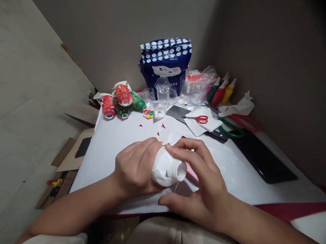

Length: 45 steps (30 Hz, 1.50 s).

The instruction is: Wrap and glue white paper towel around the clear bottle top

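A white bottle (165,169) with a threaded neck, its body wrapped in what looks like crinkled white paper, is tilted with its uncapped mouth toward the lower right. My left hand (138,168) is closed around its body. Curved over the bottle's right side, my right hand (208,177) touches it near the top with a fingertip, while its thumb stays apart below the neck. Partly hidden behind that hand lies a pink object (191,174). Small red scraps (163,126) are scattered on the white tabletop (117,138) beyond my hands.
Red and green fish-like crafts (123,95) sit at the back left beside a small paint palette (149,113). Behind stands a blue bag (166,64). Right of centre are red-handled scissors (201,119), larger scissors (233,128), paint bottles (227,92) and a black phone or tablet (264,157).
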Tool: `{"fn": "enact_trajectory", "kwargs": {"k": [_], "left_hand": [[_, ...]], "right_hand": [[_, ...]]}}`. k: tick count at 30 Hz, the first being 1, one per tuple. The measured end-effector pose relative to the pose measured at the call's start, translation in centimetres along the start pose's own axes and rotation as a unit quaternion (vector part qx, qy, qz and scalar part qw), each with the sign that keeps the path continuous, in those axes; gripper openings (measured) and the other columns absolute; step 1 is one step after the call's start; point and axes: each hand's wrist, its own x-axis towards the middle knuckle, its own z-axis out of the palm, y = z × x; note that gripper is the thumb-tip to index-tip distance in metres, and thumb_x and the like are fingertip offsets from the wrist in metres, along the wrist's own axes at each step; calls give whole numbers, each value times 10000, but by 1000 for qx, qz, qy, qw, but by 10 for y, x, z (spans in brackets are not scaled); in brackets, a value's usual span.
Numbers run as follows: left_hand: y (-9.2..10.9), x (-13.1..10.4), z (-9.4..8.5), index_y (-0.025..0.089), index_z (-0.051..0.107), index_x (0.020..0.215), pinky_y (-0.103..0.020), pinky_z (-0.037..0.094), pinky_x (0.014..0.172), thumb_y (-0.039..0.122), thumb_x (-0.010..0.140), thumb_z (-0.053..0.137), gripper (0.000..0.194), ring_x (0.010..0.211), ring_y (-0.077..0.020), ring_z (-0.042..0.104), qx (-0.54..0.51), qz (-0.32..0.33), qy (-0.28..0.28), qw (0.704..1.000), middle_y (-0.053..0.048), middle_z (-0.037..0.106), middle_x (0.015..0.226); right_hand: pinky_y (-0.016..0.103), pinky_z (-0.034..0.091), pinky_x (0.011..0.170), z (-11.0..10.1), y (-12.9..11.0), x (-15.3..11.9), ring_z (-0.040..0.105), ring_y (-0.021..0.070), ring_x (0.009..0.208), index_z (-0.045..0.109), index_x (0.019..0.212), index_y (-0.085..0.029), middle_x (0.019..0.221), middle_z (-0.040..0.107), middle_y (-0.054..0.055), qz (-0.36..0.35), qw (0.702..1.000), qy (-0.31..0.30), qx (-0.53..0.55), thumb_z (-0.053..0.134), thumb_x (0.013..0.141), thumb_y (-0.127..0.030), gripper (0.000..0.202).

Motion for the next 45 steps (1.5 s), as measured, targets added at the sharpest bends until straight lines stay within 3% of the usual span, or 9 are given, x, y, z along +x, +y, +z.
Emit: {"fn": "enact_trajectory", "kwargs": {"k": [5, 16, 23, 26, 30, 33, 36, 40, 45], "left_hand": [[0, 2, -1, 73, 554, 1070, -377, 578, 634, 467, 948, 361, 455, 779, -287, 713, -4, -9, -8, 1000, -184, 712, 845], [-4, 0, 1, 45, 552, 1068, -378, 557, 640, 440, 852, 532, 450, 765, -293, 701, 26, 5, -17, 999, -194, 710, 871], [-4, 0, -1, 76, 559, 1093, -357, 559, 675, 462, 839, 550, 462, 813, -281, 709, 38, 2, 1, 999, -171, 721, 891], [-4, -2, 0, 69, 565, 1084, -369, 560, 676, 472, 851, 532, 467, 822, -292, 712, 29, -2, -4, 1000, -185, 720, 899], [-7, 0, -4, 81, 571, 1059, -377, 572, 659, 481, 825, 571, 464, 804, -291, 711, 19, -2, -3, 1000, -169, 718, 864], [-11, 5, -11, 111, 585, 1040, -366, 591, 657, 452, 794, 617, 421, 782, -269, 708, 39, 8, 7, 999, -141, 713, 831], [-14, 12, -15, 123, 602, 997, -366, 603, 643, 438, 768, 641, 392, 744, -261, 704, 44, 19, 24, 999, -132, 704, 792], [-16, 14, -16, 158, 609, 982, -410, 623, 704, 503, 803, 585, 389, 755, -262, 701, 46, 25, 27, 998, -118, 704, 793], [-19, 11, -18, 129, 612, 1033, -449, 606, 858, 509, 799, 580, 447, 818, -278, 715, 39, 28, 6, 999, -151, 718, 859]], "right_hand": [[409, 468, 946, 8, 2, 0, 496, 236, 1106, 495, 1251, -196, 1151, 491, 105, 16, 999, 26, -13, 692, 833, -214, 463], [426, 457, 968, 10, 2, -1, 461, 240, 1163, 455, 1279, -162, 1205, 449, 132, 23, 1000, 4, -13, 531, 889, -128, 398], [509, 369, 1053, 0, -5, 1, 397, 311, 1255, 310, 1432, -188, 1316, 411, 142, -4, 1000, -30, -5, 557, 899, -431, 636], [518, 348, 1072, -2, -5, -3, 405, 306, 1258, 393, 1372, -221, 1304, 429, 125, 5, 1000, 15, 8, 609, 878, -330, 550], [450, 454, 922, -12, -2, -5, 562, 231, 990, 613, 1041, -253, 1008, 570, 45, -17, 993, 114, 9, 609, 809, -44, 312], [366, 476, 689, -25, 7, -3, 573, 183, 704, 624, 973, -247, 740, 591, -4, -10, 989, 141, 33, 614, 830, -38, 254], [302, 416, 577, -35, 22, -5, 532, 147, 586, 594, 832, -225, 636, 553, -17, 64, 993, 89, -36, 553, 924, -131, 137], [291, 354, 529, -31, 39, -13, 489, 150, 535, 486, 631, -216, 551, 493, -4, 78, 977, -70, -186, 402, 1003, -322, 396], [321, 422, 605, -14, 44, -15, 630, 300, 869, 608, 994, -165, 946, 665, 125, 204, 884, -233, -351, 679, 792, -513, 408]]}}
